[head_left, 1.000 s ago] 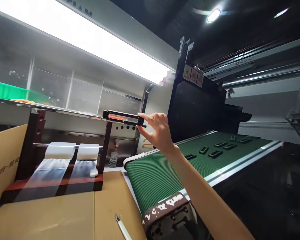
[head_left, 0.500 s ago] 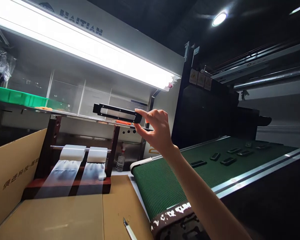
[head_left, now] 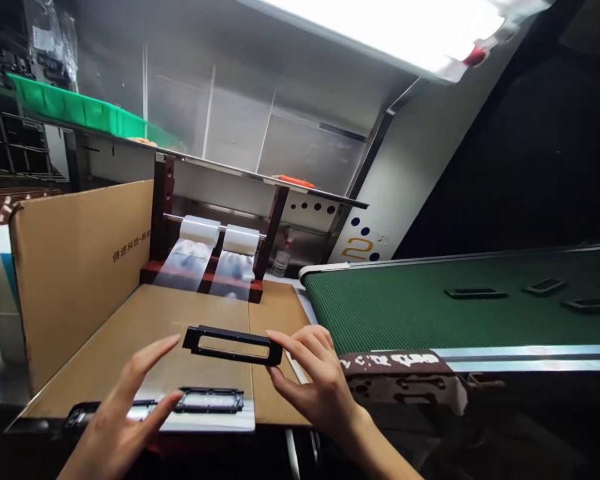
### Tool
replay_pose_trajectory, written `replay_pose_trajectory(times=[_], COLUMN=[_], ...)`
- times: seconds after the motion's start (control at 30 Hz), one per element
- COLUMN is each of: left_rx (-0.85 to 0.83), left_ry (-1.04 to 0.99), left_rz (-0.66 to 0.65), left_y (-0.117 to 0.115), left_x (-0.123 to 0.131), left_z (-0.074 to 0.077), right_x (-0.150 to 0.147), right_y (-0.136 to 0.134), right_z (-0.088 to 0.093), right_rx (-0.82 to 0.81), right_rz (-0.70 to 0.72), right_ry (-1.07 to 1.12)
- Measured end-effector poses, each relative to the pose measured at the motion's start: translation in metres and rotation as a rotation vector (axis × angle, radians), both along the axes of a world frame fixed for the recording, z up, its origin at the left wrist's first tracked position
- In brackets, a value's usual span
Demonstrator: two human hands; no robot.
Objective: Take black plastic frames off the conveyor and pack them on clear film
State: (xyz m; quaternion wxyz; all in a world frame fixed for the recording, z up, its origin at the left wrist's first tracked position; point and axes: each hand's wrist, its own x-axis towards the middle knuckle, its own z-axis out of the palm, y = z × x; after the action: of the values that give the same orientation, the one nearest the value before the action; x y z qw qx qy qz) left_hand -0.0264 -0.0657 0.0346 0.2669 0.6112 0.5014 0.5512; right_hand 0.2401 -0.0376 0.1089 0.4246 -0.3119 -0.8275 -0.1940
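Note:
Between the thumb and fingertips of my right hand (head_left: pixel 320 373) is the right end of a black rectangular plastic frame (head_left: pixel 233 329), held above the cardboard. Its long slot lets the cardboard show through. Just left of the frame's free end, my left hand (head_left: pixel 130 393) has thumb and index finger spread apart, with a gap between it and the frame. Below lies another black framed part (head_left: pixel 237 400) with a pale, glossy middle, on a white sheet near the cardboard's front edge. A similar part (head_left: pixel 77 415) is partly hidden behind my left hand.
Two film rolls (head_left: pixel 200 229) sit on a dark red stand (head_left: pixel 255 292) at the back of the cardboard (head_left: pixel 175 310). At right, a green conveyor belt (head_left: pixel 380 307) carries several black frames (head_left: pixel 475 293). Above is a shelf with a green tray (head_left: pixel 80 110).
My view has swung down and to the right. My right hand has brought the black frame down from shelf height to above the cardboard, and my left hand has come into view.

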Motion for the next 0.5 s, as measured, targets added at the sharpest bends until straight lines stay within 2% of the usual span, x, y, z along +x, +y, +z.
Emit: replay_pose_trajectory(times=[0.1, 0.17, 0.33, 0.5], left_rx=[0.058, 0.111, 0.287, 0.377], left_ry=[0.037, 0.101, 0.306, 0.387], left_rz=[-0.05, -0.091, -0.155, -0.17], left_y=[0.004, 0.004, 0.007, 0.008], left_x=[0.004, 0.006, -0.001, -0.007], left_z=[0.021, 0.025, 0.017, 0.014], right_x=[-0.001, 0.0, 0.004, 0.005], right_y=[-0.014, -0.02, -0.03, -0.036], right_z=[-0.015, -0.019, -0.02, -0.021], right_rx=[-0.075, -0.113, -0.176, -0.251], right_rz=[0.028, 0.036, 0.051, 0.085], right_ry=[0.021, 0.022, 0.014, 0.03])
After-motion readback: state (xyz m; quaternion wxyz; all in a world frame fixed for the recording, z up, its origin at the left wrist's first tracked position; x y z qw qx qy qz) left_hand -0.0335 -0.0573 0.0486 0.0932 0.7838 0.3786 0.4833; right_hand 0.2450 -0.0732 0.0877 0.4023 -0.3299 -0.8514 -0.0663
